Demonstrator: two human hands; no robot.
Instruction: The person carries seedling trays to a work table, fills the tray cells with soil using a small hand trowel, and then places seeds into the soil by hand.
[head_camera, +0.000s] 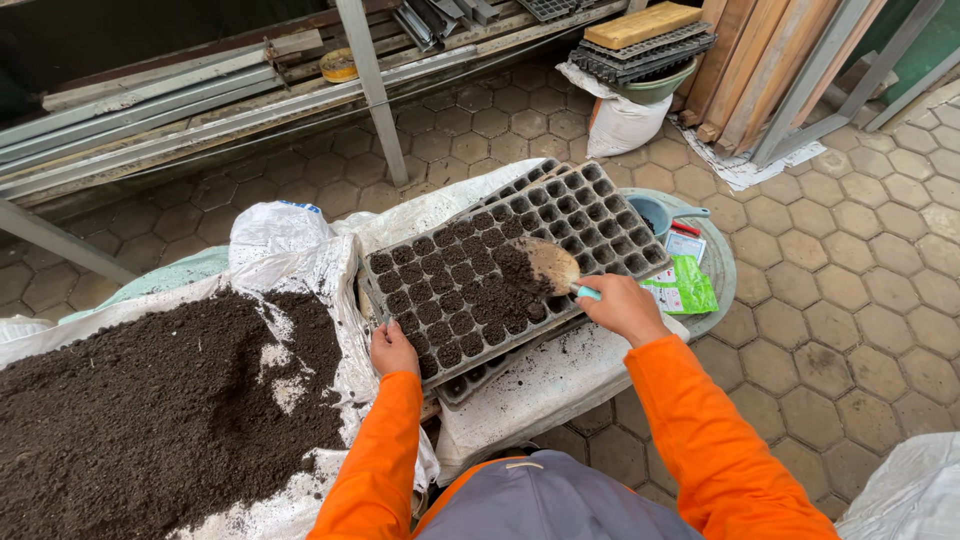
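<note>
- The right hand (622, 306) is closed in a fist around the teal handle of a trowel (548, 264), knuckles up, orange sleeve running back toward five o'clock.
- The trowel's blade points to about ten o'clock from that hand and lies flat over the middle of the tray (510, 258), with dark soil heaped just under and beside it.
- The tray is a black cell tray, lying slantwise from eight o'clock up to two o'clock on a white sack (545, 385) spread over a low stand.
- Its cells at the eight o'clock end are filled with soil; those at the two o'clock end are bare.
- A second tray shows just beneath it, its edge sticking out at the near side.
- The left hand (391, 350) sits at the tray's near corner, around seven o'clock of the tray, fingers curled over the rim and gripping it.
- At nine o'clock of the left hand, a big soil heap (150, 410) lies on white sheeting, touching the sack by the tray.
- At three o'clock of the right hand, a green packet (685, 288) lies on a round grey lid (722, 265), with a blue cup (655, 212) just above it at one o'clock.
- Far off at twelve o'clock, more black trays are stacked (640, 52) with a wooden block on top, beside planks leaning at one o'clock.
- Hexagon pavers (850, 300) cover the ground all round.
</note>
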